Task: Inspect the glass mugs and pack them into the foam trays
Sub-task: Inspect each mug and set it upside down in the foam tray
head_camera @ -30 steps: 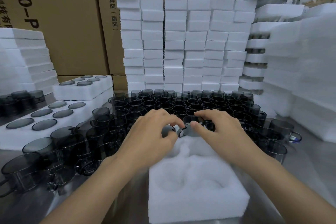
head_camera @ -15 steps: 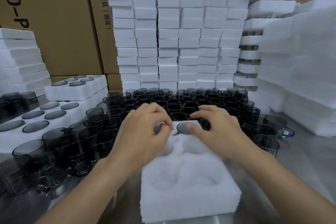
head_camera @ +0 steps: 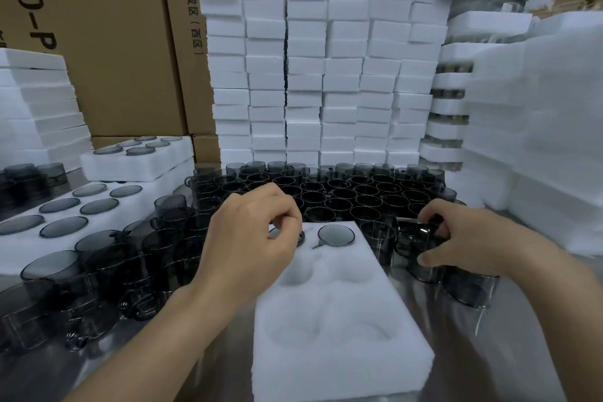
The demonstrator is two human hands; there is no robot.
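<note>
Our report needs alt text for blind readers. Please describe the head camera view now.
A person's right hand grips a dark glass mug beside a white foam tray, while the left hand curls over the tray's far left pocket. A second mug sits in the far right pocket; many more mugs stand behind.

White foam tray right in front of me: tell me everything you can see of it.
The white foam tray is a thick rectangular block of soft-looking foam, lying flat on the shiny metal table between the forearms. Six round pockets sit in two columns. The far right pocket holds a smoky grey glass mug; the far left one holds a second mug, mostly hidden under the left hand. The four nearer pockets are empty. The right hand grips a loose mug beside its right edge.
</note>
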